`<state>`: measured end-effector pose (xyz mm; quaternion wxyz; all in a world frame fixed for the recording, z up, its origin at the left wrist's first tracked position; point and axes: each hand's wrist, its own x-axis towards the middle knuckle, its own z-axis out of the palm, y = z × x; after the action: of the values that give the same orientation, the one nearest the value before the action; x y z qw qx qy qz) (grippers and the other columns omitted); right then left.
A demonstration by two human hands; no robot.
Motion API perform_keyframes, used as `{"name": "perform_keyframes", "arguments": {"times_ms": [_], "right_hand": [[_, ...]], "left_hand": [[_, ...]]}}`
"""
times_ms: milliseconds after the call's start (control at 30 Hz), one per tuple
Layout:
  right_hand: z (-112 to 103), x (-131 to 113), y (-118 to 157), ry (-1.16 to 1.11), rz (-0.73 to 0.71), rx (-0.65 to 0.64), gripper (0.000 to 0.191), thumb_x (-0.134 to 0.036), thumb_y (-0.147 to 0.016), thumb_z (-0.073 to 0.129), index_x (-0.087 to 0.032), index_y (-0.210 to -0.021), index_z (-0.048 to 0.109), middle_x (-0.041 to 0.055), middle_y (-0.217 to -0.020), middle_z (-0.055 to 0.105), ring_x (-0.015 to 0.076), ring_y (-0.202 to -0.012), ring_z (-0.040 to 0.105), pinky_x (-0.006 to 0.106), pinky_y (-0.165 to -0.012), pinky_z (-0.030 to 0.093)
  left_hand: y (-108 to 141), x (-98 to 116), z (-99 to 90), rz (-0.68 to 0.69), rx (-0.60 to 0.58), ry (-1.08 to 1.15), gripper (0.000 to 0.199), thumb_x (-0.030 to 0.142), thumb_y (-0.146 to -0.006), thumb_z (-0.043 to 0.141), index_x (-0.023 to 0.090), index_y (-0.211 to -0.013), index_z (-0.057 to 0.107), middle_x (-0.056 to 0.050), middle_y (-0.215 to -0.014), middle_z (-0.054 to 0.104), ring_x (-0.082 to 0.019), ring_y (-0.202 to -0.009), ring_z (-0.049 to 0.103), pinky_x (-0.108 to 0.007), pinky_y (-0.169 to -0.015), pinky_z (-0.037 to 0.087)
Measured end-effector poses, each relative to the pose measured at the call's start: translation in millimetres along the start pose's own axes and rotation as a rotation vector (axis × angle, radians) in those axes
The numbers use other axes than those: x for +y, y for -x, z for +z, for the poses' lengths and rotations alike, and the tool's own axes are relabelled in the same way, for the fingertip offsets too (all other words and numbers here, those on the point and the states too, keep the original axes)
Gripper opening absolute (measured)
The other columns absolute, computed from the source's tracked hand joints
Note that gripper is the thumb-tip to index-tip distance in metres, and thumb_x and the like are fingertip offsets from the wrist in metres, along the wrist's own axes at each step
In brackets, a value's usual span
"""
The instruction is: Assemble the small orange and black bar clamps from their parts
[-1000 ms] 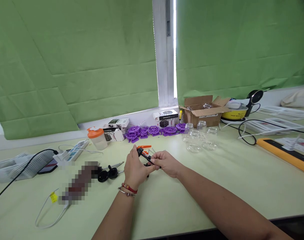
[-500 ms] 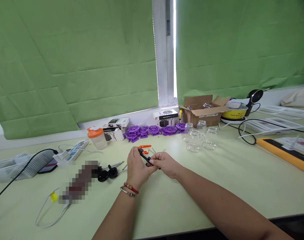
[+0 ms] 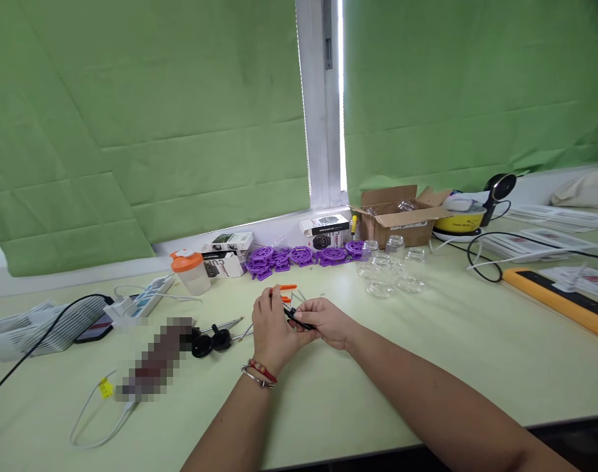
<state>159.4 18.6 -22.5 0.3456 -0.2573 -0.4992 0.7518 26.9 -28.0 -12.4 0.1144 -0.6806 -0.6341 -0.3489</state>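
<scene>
A thin black part (image 3: 301,320) is held between both hands above the middle of the table. My left hand (image 3: 274,331), with a red bracelet and a metal bangle at its wrist, is closed around the part's left end and hides most of it. The fingers of my right hand (image 3: 326,321) pinch the same part from the right. Just behind the hands lie orange-handled tools (image 3: 288,287), partly covered by my left hand. Black round pieces with metal rods (image 3: 221,339) rest on the table to the left.
Purple plastic wheels (image 3: 301,255) and small boxes line the wall. Glass jars (image 3: 380,265) stand before an open cardboard box (image 3: 402,219). An orange-lidded cup (image 3: 193,274), a power strip (image 3: 154,295) and cables are on the left. An orange-and-black bar (image 3: 559,298) lies at the right.
My left hand has turned and shifted slightly right, and its fingers now cover the upper end of the black part. My right hand has barely moved.
</scene>
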Motion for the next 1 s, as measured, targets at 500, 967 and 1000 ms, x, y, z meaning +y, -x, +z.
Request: {"name": "perform_keyframes", "arguments": {"times_ms": [500, 967, 1000], "right_hand": [[2.1, -2.4, 2.3, -0.042, 0.016, 0.021, 0.028, -0.034, -0.057, 0.076, -0.012, -0.066, 0.061, 0.0020, -0.059, 0.063, 0.0102, -0.055, 0.055, 0.024, -0.056, 0.041], [3.2, -3.7, 1.2, -0.070, -0.026, -0.014, 0.028, -0.035, -0.059, 0.075, -0.013, -0.069, 0.060, 0.0045, -0.067, 0.067, 0.0130, -0.061, 0.059, 0.029, -0.067, 0.044], [3.3, -4.4, 1.5, -0.077, -0.024, -0.016, 0.028, -0.035, -0.060, 0.075, -0.013, -0.069, 0.060, 0.0049, -0.068, 0.067, 0.0139, -0.063, 0.060, 0.029, -0.068, 0.044]], "left_hand": [[3.9, 6.3, 5.8, -0.006, 0.059, -0.019, 0.095, 0.050, -0.047, 0.071, 0.015, -0.127, 0.034, -0.017, -0.125, 0.038, -0.036, -0.118, 0.035, -0.051, -0.094, 0.031], [3.2, 4.4, 7.7, -0.016, 0.128, 0.021, 0.089, 0.047, -0.051, 0.069, 0.012, -0.125, 0.033, -0.017, -0.121, 0.041, -0.035, -0.114, 0.039, -0.050, -0.095, 0.033], [2.9, 3.8, 6.9, -0.014, 0.129, 0.029, 0.089, 0.048, -0.051, 0.068, 0.012, -0.125, 0.033, -0.017, -0.120, 0.042, -0.035, -0.114, 0.039, -0.050, -0.095, 0.033]]}}
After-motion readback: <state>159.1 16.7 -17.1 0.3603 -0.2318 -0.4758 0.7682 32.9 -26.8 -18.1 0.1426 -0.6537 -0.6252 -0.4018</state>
